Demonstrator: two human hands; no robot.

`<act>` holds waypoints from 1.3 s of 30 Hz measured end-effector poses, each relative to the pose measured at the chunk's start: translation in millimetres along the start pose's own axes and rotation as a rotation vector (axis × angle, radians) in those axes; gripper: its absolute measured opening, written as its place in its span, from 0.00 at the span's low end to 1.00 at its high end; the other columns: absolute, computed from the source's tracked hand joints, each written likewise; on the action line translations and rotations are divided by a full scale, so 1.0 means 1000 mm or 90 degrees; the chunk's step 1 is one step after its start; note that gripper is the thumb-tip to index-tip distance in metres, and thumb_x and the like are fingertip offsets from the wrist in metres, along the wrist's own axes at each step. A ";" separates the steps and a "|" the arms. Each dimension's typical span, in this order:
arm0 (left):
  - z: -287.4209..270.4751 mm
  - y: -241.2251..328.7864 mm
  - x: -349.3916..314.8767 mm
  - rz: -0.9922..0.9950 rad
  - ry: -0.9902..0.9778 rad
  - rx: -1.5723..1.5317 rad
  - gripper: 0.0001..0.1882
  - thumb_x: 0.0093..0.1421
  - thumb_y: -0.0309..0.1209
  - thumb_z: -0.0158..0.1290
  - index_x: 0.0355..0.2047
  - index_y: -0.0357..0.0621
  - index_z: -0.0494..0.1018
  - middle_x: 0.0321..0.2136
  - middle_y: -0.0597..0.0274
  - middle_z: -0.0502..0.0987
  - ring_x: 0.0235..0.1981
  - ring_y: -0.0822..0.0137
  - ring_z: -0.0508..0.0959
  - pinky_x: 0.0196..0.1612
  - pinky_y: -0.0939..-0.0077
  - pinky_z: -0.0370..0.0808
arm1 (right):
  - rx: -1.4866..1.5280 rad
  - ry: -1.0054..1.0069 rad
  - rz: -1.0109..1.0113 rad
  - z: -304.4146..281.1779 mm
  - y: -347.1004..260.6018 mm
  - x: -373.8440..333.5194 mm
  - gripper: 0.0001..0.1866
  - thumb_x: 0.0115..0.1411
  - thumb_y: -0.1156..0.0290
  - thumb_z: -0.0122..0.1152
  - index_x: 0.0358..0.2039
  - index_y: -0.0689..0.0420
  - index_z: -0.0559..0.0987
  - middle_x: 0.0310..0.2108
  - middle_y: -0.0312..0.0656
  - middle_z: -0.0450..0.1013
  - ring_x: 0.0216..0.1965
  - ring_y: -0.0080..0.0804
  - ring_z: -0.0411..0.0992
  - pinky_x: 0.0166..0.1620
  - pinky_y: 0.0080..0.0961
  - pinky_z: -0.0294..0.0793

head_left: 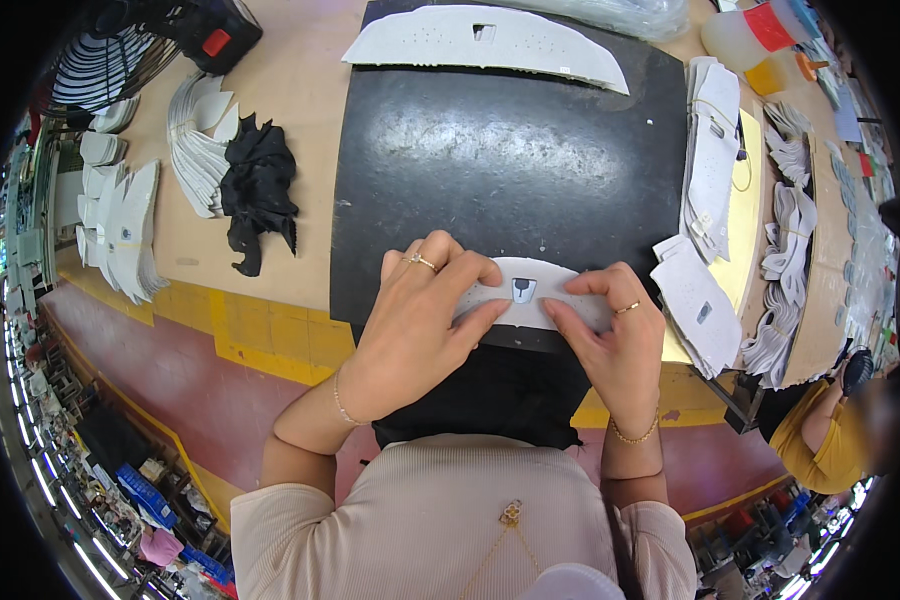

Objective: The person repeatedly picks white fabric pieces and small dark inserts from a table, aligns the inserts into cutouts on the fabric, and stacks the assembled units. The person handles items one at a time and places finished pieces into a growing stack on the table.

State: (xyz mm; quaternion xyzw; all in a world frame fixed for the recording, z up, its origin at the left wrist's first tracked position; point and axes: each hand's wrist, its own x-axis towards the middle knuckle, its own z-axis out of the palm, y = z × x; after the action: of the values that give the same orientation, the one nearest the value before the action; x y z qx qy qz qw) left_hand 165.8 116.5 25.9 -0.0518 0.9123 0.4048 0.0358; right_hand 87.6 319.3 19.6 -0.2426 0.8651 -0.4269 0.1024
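Observation:
A small white curved piece (526,313) of sheet material is at the near edge of the black work mat (450,190). It bears a dark-and-pale patch (523,289) at its middle. My left hand (415,320) pinches the piece's left part between thumb and fingers. On the other side, my right hand (618,335) grips the right end the same way, its thumb close to the patch. At the mat's far edge lies a stack of larger white curved pieces (540,48) with small holes and a dark mark.
To the right are tied white bundles (708,150) and loose patched pieces (702,315). Left stand more white stacks (130,230), a crumpled black cloth (258,185) and a fan (110,60). A container with a red band (765,28) sits far right; a person in yellow (820,440) is nearby.

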 end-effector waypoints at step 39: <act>0.000 0.001 0.005 -0.006 -0.003 0.018 0.11 0.59 0.30 0.64 0.41 0.45 0.77 0.35 0.61 0.70 0.39 0.60 0.73 0.45 0.65 0.61 | -0.001 0.002 0.033 0.001 -0.005 0.001 0.14 0.52 0.77 0.77 0.33 0.61 0.78 0.30 0.41 0.75 0.29 0.32 0.76 0.32 0.24 0.73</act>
State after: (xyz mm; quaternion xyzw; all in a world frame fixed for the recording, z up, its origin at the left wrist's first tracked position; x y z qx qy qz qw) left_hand 160.6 117.5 26.1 -0.0550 0.9174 0.3920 0.0403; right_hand 89.3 315.2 22.9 -0.2193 0.8715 -0.4241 0.1122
